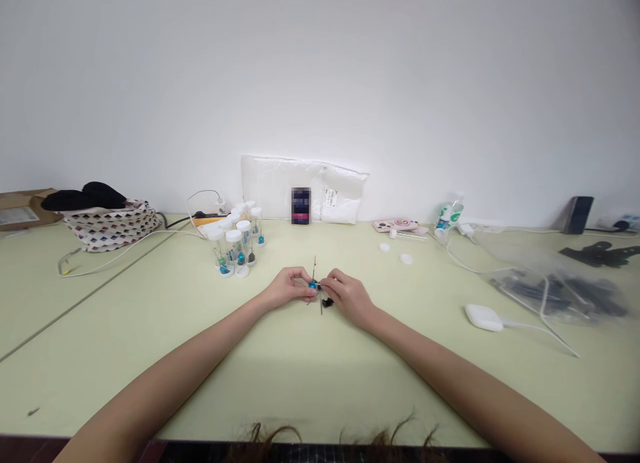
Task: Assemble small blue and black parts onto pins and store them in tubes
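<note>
Left fingers (303,292) pinching a blue ball (313,285), right fingers (332,284) pressed together beside it, pale-green table (280,369), white wall (320,69).

No readable word or number anywhere here! Over at the bottle (449,215), green and blue print on the label, but the lettering is too small to make out. To the packet (345,193) by the wall: a white sticker (331,198) with dark, barcode-like marks, and none of them legible. The upright phone (301,206)? Its screen is all coarse blocks, a pinkish-red band low down, nothing to read. And far left, the box (44,201) wears a pale label (19,215), its print a blur.
</note>
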Motion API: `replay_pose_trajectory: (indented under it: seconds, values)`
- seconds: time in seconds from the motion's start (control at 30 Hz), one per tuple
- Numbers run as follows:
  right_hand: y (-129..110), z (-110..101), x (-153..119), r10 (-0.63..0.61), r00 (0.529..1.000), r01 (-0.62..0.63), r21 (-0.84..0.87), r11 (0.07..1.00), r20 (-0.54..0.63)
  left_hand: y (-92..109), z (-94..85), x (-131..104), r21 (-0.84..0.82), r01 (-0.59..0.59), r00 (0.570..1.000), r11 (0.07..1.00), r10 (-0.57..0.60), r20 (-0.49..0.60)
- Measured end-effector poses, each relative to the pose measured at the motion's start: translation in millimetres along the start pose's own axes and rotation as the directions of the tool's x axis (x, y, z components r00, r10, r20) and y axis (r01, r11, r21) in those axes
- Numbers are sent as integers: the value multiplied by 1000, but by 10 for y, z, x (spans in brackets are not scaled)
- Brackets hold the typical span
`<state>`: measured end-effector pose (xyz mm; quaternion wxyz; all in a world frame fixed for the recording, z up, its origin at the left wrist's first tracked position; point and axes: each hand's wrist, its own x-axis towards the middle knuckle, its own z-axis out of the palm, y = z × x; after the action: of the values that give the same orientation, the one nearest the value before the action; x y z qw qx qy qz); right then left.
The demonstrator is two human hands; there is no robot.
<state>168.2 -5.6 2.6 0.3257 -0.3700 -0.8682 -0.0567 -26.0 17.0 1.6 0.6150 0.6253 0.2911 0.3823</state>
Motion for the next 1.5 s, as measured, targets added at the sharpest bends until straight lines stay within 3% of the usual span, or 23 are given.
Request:
replay_pose_trajectory:
  seconds: [0.3,0.6,1.17,1.5]
  values:
    - [27,17,-6,-42,999,42,92,995,-10,9,-1,-6,-5,1,1000,1000,-1,9]
    - [23,9,-9,-44,999,43,68,997,18,6,-1,-5,0,6,1000,1000,-6,20]
    - [-50,57,15,-10,1000,14,-186,982,22,-8,-3,5,2,8,1000,1000,-8,11]
    - [1,120,10,12,999,-4,-232,973,31,-27,-16,8,14,-1,1000,1000,1,30]
